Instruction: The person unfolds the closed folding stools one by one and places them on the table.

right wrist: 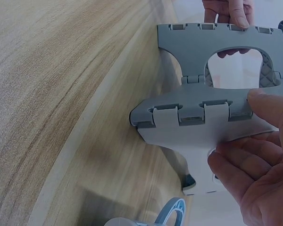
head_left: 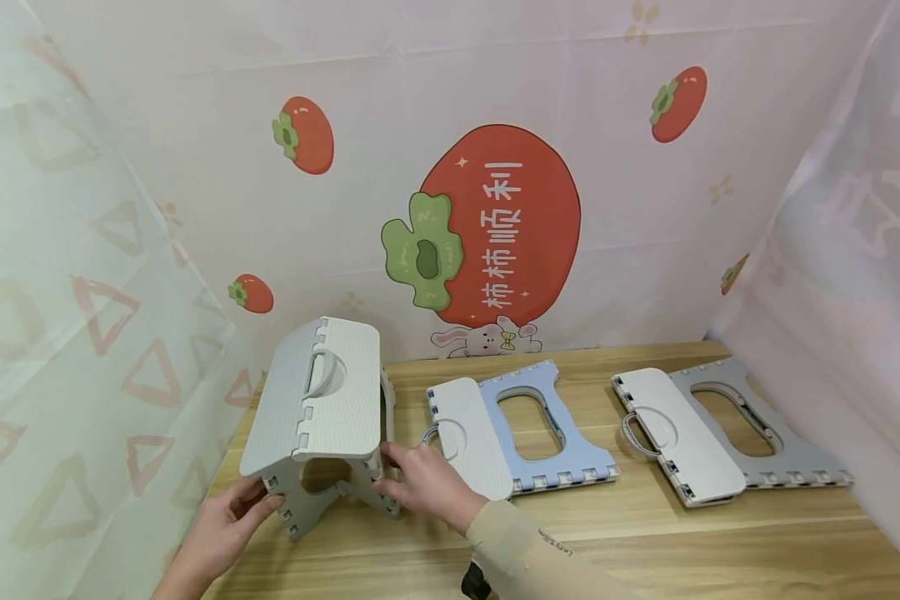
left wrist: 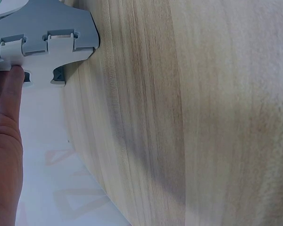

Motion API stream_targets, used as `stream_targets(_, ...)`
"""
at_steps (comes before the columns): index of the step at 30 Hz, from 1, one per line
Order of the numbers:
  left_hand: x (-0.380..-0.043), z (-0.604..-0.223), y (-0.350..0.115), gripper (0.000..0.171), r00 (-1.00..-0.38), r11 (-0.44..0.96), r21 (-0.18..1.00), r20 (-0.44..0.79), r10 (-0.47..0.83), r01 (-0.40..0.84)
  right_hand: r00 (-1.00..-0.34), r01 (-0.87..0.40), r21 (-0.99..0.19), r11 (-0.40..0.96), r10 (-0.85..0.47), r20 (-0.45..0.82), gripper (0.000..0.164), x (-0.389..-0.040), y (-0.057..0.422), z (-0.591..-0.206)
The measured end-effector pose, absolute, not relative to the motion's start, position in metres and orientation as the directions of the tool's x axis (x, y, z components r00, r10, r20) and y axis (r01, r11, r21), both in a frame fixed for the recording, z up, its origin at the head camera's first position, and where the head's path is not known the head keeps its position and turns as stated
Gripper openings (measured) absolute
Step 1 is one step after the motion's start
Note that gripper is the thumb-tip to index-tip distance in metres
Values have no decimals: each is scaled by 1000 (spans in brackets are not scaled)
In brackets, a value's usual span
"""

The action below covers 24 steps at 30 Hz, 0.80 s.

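A grey and white folding step stool (head_left: 348,417) stands at the left of the table, half unfolded, its two seat panels sloping like a roof. My left hand (head_left: 221,525) grips the edge of its near left leg panel. In the right wrist view, the grey leg panel (right wrist: 188,40) shows an oval cut-out and hinge tabs along its edges. My right hand (head_left: 431,483) pinches the right leg edge, thumb on the grey side and fingers behind the white side panel (right wrist: 188,134). On the seat's fold lies a carry handle (head_left: 322,375).
Right of the stool, a folded blue and white stool (head_left: 562,442) lies flat on the wooden table (head_left: 390,558). Farther right lies a folded grey and white stool (head_left: 693,442) with its handle out. A printed cloth (head_left: 345,242) hangs behind and at both sides.
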State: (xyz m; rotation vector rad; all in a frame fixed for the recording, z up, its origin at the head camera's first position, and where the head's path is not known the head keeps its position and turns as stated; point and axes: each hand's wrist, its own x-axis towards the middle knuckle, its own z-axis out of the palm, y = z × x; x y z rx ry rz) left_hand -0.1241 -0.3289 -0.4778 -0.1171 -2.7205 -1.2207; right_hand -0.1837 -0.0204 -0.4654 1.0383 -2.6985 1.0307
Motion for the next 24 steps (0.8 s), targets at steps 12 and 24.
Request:
stream_targets(12, -124, -477, -329, 42, -986, 666, 735, 164, 2, 124, -769, -617, -567, 545, -570, 289, 28, -185, -21, -466)
stream_targets(24, -124, -476, -331, 43, -990, 661, 743, 141, -3, 104, -771, -617, -563, 550, -566, 291, 29, -184, -20, -466)
